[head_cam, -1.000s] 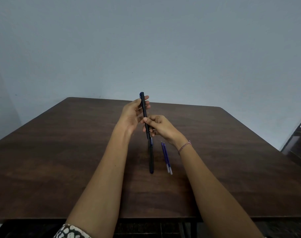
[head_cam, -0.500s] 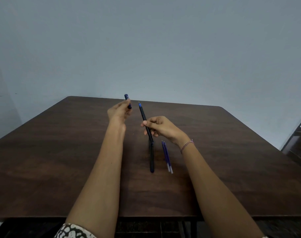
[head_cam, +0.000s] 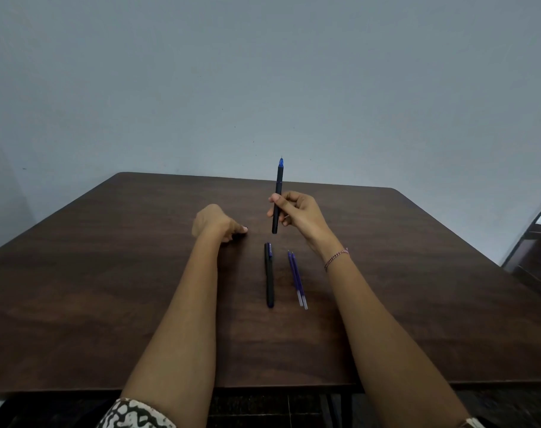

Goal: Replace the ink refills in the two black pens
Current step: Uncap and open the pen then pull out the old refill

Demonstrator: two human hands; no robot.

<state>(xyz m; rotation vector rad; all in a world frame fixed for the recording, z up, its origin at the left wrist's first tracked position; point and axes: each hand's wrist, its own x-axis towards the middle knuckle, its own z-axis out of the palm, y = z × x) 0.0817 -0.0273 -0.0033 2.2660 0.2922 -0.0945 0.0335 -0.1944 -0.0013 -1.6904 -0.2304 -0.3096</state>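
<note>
- the right hand [head_cam: 300, 214] is up over the surface [head_cam: 108, 273], pinching a black pen [head_cam: 277, 193] that stands up, blue tip on top.
- the left hand [head_cam: 215, 222] rests on the surface, fingers curled; i cannot tell if it holds anything.
- a second black pen [head_cam: 269, 274] lies nearer, with two blue refills [head_cam: 297, 278] just right of it.

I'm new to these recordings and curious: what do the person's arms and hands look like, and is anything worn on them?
Both forearms are bare, as are the left hand and right hand. A black-and-white patterned sleeve shows at the left arm's upper end. A thin reddish-and-pale bracelet circles the right wrist.
</note>
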